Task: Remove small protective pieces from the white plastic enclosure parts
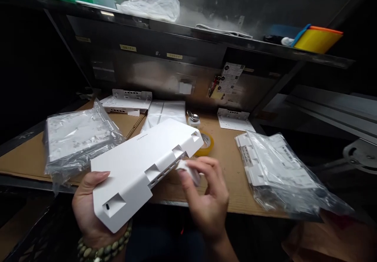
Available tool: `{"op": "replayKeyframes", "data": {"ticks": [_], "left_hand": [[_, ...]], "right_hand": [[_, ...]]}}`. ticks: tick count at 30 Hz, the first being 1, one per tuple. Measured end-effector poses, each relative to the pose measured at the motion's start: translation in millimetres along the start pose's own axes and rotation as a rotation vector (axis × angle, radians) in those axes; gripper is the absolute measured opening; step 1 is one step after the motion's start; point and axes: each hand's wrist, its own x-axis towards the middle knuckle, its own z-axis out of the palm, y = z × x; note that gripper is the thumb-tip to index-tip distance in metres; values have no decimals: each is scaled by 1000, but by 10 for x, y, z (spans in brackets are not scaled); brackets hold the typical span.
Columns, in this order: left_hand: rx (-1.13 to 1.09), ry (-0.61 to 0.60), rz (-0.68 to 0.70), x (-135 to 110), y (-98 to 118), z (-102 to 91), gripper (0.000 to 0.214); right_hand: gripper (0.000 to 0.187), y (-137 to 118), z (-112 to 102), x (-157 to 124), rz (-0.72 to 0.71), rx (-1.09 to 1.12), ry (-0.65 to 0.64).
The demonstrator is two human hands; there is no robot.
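Note:
My left hand (pixel 88 211) grips the near end of a long white plastic device housing (pixel 141 163), thumb on top, and holds it tilted above the cardboard-covered bench (pixel 224 152). A bead bracelet (pixel 103 248) circles that wrist. My right hand (pixel 206 195) pinches a small white piece (pixel 191 172) against the row of ports on the housing's side edge. A roll of yellow tape (pixel 207 144) lies just behind the housing.
Clear bags of white plastic parts lie at left (pixel 76 140) and right (pixel 279 171). Loose white brackets (pixel 126 101) (pixel 234 118), a folded bag and a small metal-topped bottle (pixel 193 119) sit at the back. A shelf (pixel 206 30) overhead carries a plastic bag and a yellow bin (pixel 318 38).

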Motion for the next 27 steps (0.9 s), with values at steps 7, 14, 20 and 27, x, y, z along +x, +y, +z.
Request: {"op": "replayKeyframes", "data": {"ticks": [7,14,20,27], "left_hand": [[43,373,46,-274,-71,376,76],[164,192,106,-254,-90,242,89],[234,209,88,-287,-101,259,86],[267,98,100,-298,-119,224,83]], "right_hand": [[18,-65,207,-69,-59,-1,12],[27,-63,187,-89,-137,11,11],[22,-80,195,-85,-101,30,66],[19,-68,190,-77,-42,26,67]]}}
